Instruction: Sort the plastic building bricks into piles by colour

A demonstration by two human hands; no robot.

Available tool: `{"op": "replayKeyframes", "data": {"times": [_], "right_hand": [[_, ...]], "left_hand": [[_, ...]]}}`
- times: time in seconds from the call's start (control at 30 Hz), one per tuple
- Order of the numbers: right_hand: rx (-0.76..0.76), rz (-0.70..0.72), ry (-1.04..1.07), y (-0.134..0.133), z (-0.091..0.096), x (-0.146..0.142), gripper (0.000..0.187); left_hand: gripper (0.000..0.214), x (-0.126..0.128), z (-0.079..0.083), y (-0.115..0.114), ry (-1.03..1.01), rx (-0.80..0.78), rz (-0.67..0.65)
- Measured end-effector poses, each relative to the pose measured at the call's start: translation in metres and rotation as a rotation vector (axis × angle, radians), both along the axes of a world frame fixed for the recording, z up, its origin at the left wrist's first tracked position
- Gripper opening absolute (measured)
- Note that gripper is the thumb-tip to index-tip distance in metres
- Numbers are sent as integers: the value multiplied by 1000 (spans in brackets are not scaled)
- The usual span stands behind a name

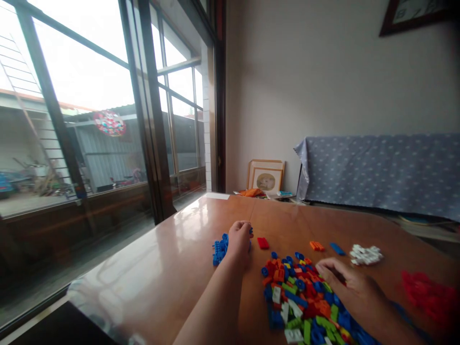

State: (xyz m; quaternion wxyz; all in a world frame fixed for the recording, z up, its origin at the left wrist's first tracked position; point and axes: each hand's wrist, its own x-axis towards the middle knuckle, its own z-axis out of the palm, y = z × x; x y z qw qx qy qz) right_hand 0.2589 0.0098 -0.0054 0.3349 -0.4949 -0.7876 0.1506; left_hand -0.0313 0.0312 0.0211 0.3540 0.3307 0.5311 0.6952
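My left hand (240,232) is closed, with a blue toy brick (251,232) showing at its fingertips. It is over a cluster of blue toy bricks (220,249), part of which the hand and forearm cover. On the right, my right hand (338,272) rests at the edge of a large mixed heap of toy bricks (298,287) in blue, orange, red, green, white and yellow. Its thumb and index finger are apart, and nothing shows between them; the other fingers are partly hidden. Close to my left hand lies a red brick piece (263,243).
Farther back on the brown table (194,282) are orange bricks (316,246), a blue brick (337,248) and a white brick pile (365,254). A blurred red pile (427,292) is at the right. Windows line the left; framed pictures (266,178) lean against the wall.
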Motion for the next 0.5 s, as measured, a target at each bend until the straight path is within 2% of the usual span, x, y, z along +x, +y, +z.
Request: {"op": "replayKeyframes", "data": {"times": [0.27, 0.4, 0.5], "right_hand": [[9, 5, 15, -3, 1, -3, 35], [30, 17, 30, 0, 0, -1, 36], [15, 26, 56, 3, -2, 0, 34]], "left_hand": [[18, -31, 1, 0, 63, -95, 220], [22, -36, 1, 0, 59, -124, 262], [27, -30, 5, -1, 65, -99, 230]]}}
